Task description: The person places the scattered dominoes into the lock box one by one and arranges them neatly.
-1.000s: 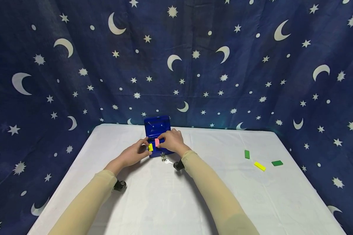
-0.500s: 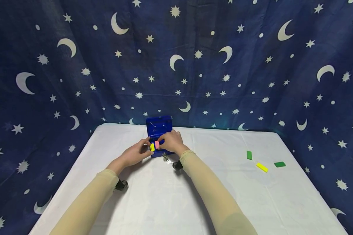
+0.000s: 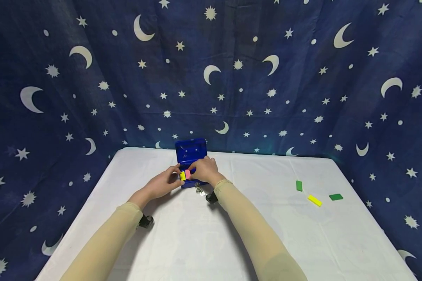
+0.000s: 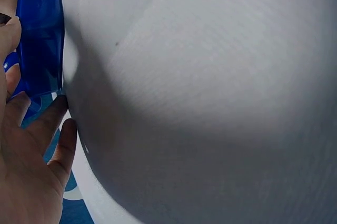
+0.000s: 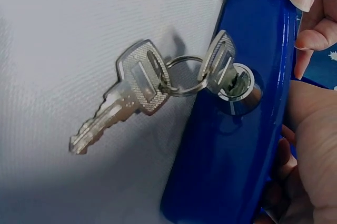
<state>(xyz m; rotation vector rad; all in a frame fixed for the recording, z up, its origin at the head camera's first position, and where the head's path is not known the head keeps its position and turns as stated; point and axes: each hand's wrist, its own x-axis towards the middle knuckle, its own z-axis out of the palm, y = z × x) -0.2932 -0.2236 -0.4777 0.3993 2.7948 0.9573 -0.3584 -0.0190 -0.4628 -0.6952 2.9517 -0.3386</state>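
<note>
A blue metal cash box (image 3: 191, 151) stands at the back of the table, its lid raised. Inside its left part, a yellow block (image 3: 182, 176) lies beside a pink block (image 3: 188, 174). My right hand (image 3: 205, 170) reaches over the box from the right and pinches the pink block. My left hand (image 3: 161, 182) grips the left end of the box, thumb at the front corner and index finger further back. In the right wrist view, one key sits in the front lock (image 5: 243, 90), and a second key (image 5: 142, 77) hangs from the same ring. Hands partly hide the box's inside.
To the right on the white cloth (image 3: 232, 234) lie a green block (image 3: 299, 185), a yellow block (image 3: 314, 200) and another green block (image 3: 335, 197). A dark blue curtain (image 3: 239, 97) with moons and stars hangs behind the table.
The pink block in my right hand has moved down into the box, close against the yellow block. My left hand has stayed at the box. The head view has shifted slightly.
</note>
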